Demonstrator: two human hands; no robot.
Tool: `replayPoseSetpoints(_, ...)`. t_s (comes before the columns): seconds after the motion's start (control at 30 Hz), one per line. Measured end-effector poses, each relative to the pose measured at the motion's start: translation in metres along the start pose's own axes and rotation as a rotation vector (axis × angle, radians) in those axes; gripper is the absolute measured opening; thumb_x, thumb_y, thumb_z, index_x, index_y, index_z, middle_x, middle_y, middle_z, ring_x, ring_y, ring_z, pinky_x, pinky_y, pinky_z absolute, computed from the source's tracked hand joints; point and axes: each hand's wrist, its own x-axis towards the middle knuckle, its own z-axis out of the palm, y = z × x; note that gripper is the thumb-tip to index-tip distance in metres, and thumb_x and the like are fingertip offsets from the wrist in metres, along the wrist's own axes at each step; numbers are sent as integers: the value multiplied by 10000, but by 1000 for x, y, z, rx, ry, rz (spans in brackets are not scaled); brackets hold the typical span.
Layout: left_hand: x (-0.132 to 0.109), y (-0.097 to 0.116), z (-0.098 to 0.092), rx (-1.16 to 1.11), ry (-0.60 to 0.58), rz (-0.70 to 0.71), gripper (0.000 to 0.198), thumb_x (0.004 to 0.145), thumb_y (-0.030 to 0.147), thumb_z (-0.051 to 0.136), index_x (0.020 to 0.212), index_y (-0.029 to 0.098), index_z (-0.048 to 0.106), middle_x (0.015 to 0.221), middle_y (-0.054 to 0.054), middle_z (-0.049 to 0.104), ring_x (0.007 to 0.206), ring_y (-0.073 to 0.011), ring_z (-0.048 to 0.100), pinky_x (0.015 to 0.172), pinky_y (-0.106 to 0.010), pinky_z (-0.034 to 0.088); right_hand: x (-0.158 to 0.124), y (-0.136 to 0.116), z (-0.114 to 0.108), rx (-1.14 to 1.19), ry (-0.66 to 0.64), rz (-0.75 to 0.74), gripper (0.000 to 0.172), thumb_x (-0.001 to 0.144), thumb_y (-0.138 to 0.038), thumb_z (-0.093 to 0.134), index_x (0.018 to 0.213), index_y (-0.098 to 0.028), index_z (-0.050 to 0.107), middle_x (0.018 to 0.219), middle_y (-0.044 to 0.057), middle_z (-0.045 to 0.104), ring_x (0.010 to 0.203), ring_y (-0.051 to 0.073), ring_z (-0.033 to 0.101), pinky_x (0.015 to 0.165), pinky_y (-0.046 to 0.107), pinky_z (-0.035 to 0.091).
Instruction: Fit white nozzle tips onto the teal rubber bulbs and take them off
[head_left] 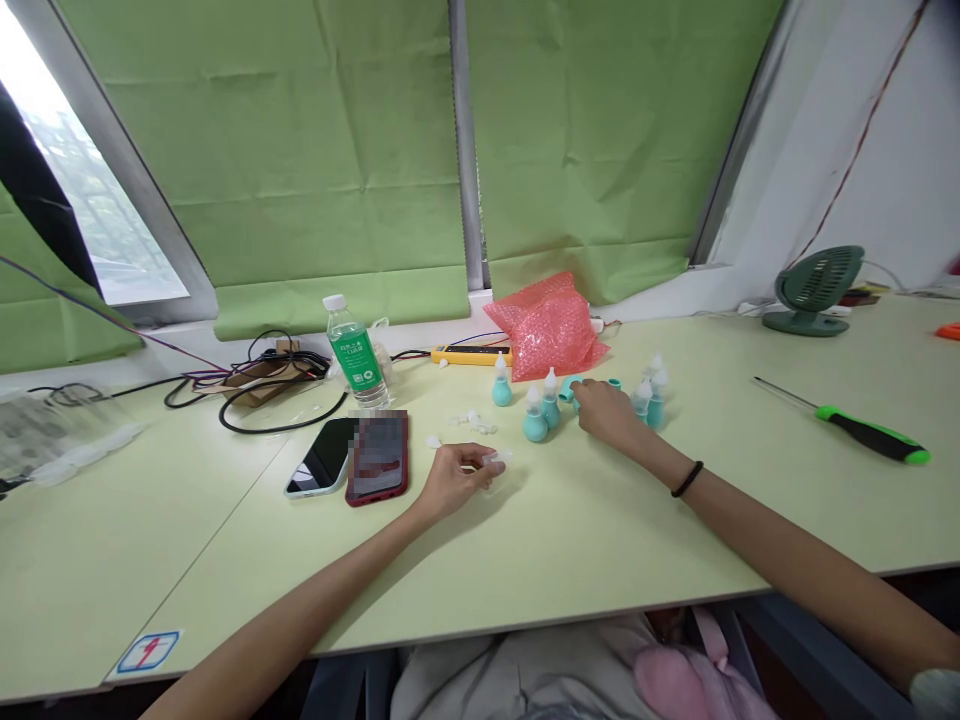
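Bulbs (535, 428) look round and teal, nozzles (551, 381) translucent.

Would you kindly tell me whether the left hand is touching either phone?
No, the left hand pinches a small clear piece, apart from both phones.

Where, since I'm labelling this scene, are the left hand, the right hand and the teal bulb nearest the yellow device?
Left hand (452, 482): head view, back of the hand.
Right hand (607, 412): head view, back of the hand.
Teal bulb (502, 392): head view, its rounded lower body.
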Motion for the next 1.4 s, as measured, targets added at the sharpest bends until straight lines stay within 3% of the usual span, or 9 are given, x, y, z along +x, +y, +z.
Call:
replayPoseSetpoints(0.2,5,-5,-3,-103,38,-119,378,519,305,681,803,70,598,537,-11,548,429,-78,475,415,-194,396,-3,-1,-7,-37,54,16,254,689,-80,405,924,-129,489,923,127,468,818,246,484,518,251,323)
replayPoseSetpoints(0.4,8,-10,-5,-329,-50,-198,423,497,220,702,877,87,572,614,-25,586,571,-116,551,588,-264,470,-12,-8,-23,90,2,-70,139,628,-197,481,731,-137,553,785,79,533,699,204,511,485,234,280)
replayPoseSetpoints(0.63,10,-14,-7,-344,-69,-237,346,436,122,714,749,98,567,629,-34,599,552,-110,547,553,-246,464,-17,-14,-34,635,-68,-457,90,578,-203,524,625,-148,578,540,-11,509,518,95,458,474,196,334)
replayPoseSetpoints(0.73,9,-11,-6,-371,-73,-240,336,438,130,715,731,100,552,627,-39,599,554,-121,551,557,-267,469,-19,-23,-28,872,-132,-559,171,586,-205,541,740,-145,587,618,-7,526,525,79,460,480,183,378)
replayPoseSetpoints(0.87,5,-3,-7,-461,-98,-225,307,503,187,699,745,98,532,644,-55,603,579,-133,565,590,-288,466,-23,-35,-17,1059,-152,-583,324,562,-249,605,868,-156,552,790,24,540,639,102,499,508,190,421)
replayPoseSetpoints(1.03,5,1,-10,-584,-132,-212,275,593,243,652,793,98,531,673,-60,599,568,-115,561,604,-274,452,-28,-44,-9,1128,-171,-593,384,545,-252,649,899,-168,526,884,41,553,755,142,518,636,255,427)
replayPoseSetpoints(1.17,6,0,-11,-663,-130,-204,283,595,215,652,827,104,533,711,-64,597,607,-118,564,617,-265,452,-39,-57,-6,1257,-151,-592,537,607,-233,620,1080,-178,372,933,48,546,853,151,500,745,288,393)
replayPoseSetpoints(1.3,6,-3,-13,-657,-169,-201,255,612,202,638,825,96,544,720,-71,607,580,-102,557,579,-229,442,-48,-67,-2,1144,-103,-640,377,680,-210,539,1021,-168,382,942,47,521,807,140,487,706,274,390)
replayPoseSetpoints(1.4,6,-4,-13,-590,-200,-208,246,613,206,637,809,81,556,639,-54,599,518,-86,535,518,-204,425,-49,-69,1,983,1,-630,297,682,-223,533,951,-160,423,874,44,529,763,149,484,675,273,382)
